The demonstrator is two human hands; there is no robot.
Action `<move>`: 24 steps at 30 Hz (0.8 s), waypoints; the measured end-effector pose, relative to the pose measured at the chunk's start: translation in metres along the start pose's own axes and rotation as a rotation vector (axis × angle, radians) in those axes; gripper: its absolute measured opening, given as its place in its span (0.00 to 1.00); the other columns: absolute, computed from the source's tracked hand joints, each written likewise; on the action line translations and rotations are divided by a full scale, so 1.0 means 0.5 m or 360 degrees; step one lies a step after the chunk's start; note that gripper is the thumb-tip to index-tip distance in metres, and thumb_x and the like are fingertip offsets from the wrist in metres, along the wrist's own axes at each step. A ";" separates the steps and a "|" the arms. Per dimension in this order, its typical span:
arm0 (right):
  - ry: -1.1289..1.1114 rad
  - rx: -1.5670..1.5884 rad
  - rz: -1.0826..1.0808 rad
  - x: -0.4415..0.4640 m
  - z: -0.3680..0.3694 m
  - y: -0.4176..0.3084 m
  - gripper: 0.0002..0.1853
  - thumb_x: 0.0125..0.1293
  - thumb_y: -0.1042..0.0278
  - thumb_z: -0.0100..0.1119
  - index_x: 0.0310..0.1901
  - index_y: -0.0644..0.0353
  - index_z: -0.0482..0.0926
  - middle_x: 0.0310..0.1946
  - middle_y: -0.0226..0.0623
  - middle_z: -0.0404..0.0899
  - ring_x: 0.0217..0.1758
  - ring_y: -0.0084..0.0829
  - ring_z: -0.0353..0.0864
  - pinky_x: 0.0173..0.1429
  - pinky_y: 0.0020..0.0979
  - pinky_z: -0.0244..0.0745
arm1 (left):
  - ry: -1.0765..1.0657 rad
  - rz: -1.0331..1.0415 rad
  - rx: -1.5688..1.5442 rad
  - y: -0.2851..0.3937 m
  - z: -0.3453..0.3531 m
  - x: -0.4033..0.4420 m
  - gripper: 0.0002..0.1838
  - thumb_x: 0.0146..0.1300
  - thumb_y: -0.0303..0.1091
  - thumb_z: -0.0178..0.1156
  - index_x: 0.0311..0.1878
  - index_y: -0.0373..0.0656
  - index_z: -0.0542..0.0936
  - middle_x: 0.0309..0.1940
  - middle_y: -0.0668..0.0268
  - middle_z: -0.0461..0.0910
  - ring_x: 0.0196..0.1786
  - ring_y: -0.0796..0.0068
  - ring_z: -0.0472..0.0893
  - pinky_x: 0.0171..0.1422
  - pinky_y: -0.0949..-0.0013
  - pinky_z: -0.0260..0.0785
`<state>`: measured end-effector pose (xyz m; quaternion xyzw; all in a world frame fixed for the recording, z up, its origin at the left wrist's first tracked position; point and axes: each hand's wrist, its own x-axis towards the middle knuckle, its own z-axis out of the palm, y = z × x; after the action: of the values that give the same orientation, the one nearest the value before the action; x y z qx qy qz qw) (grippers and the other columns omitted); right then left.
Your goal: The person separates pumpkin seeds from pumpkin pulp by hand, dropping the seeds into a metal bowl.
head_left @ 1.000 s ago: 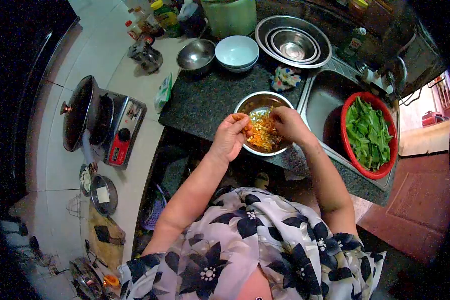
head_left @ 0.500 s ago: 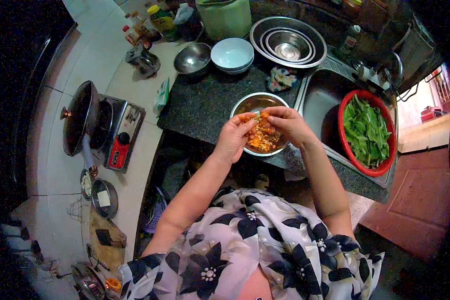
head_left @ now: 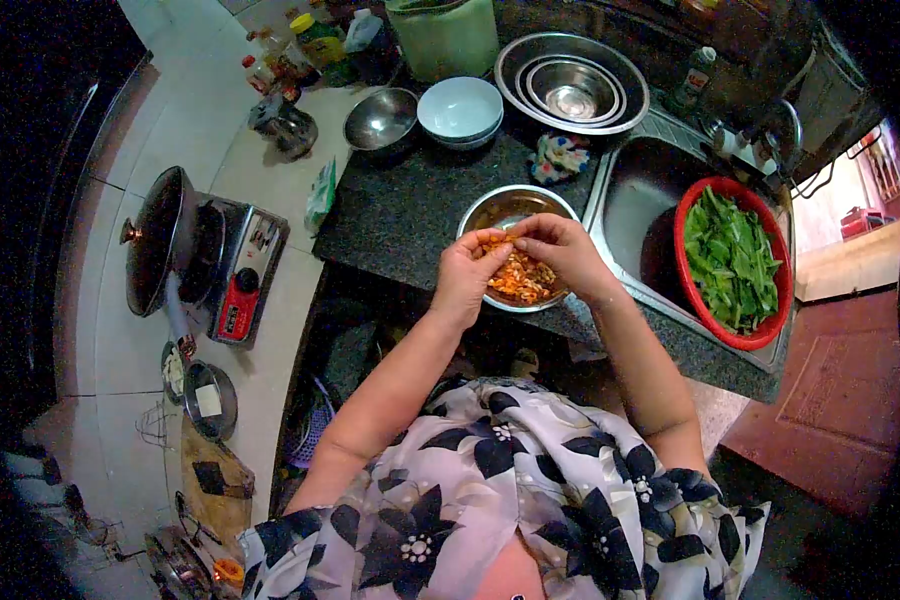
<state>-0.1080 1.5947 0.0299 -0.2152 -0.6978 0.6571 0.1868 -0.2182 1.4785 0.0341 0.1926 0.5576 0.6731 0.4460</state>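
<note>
Fingers of the left hand (head_left: pixel 458 275) and the right hand (head_left: pixel 565 256) are drawn together at the tips, thumb against forefinger on each, pinching a small orange morsel (head_left: pixel 505 240). The morsel is held above the round, shiny steel bowl (head_left: pixel 494 207). The bowl stands close to the front edge of the dark, speckled stone desk (head_left: pixel 400 210); both forearms reach in over that edge. Open stone runs leftward from the bowl. To the right, the gap to the rim of the steel sink (head_left: pixel 635 180) is narrow.

The fingertips mask most of the morsel, and its make-up is too small to determine. The hands also cover part of the loose, orange-and-pale chopped mixture (head_left: pixel 526 278) in the bowl. The far left of the view falls into darkness.

Right end of sink: red plastic basin (head_left: pixel 740 341), oval in view, filled with long, flat green leaves (head_left: pixel 732 262). Behind the bowl: crumpled, multicoloured cloth (head_left: pixel 560 158), stacked smooth white bowls (head_left: pixel 460 105) and nested, polished steel basins (head_left: pixel 573 98).
</note>
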 end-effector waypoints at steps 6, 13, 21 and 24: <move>0.0015 -0.0117 -0.0027 -0.005 0.002 -0.019 0.09 0.58 0.71 0.56 0.38 0.64 0.78 0.34 0.36 0.79 0.38 0.27 0.77 0.46 0.26 0.70 | 0.0001 -0.0102 0.0003 -0.006 -0.010 0.009 0.09 0.56 0.26 0.57 0.41 0.37 0.74 0.36 0.63 0.78 0.37 0.73 0.78 0.44 0.71 0.73; 0.0085 0.0353 0.0192 0.005 -0.011 0.000 0.10 0.62 0.68 0.52 0.42 0.63 0.76 0.33 0.27 0.76 0.35 0.16 0.72 0.40 0.18 0.68 | -0.0220 -0.0366 -0.0840 -0.001 -0.035 0.024 0.07 0.56 0.29 0.53 0.36 0.40 0.76 0.32 0.62 0.77 0.34 0.69 0.76 0.36 0.69 0.70; -0.0069 0.0490 0.0132 -0.002 -0.003 -0.003 0.13 0.61 0.68 0.54 0.44 0.64 0.74 0.39 0.32 0.76 0.43 0.22 0.73 0.50 0.24 0.69 | -0.0425 -0.0395 -0.1113 0.008 -0.038 0.029 0.08 0.53 0.31 0.53 0.35 0.41 0.77 0.33 0.61 0.78 0.35 0.68 0.75 0.35 0.67 0.67; -0.0040 0.0437 0.0111 -0.001 0.003 -0.009 0.13 0.59 0.68 0.56 0.44 0.65 0.74 0.39 0.33 0.76 0.43 0.23 0.74 0.50 0.25 0.69 | -0.0374 -0.0391 -0.1152 0.016 -0.032 0.027 0.09 0.55 0.36 0.54 0.35 0.42 0.77 0.34 0.62 0.78 0.35 0.68 0.76 0.35 0.67 0.68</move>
<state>-0.1087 1.5928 0.0341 -0.2035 -0.5957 0.7552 0.1830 -0.2404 1.4804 0.0336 0.0306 0.2485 0.7412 0.6229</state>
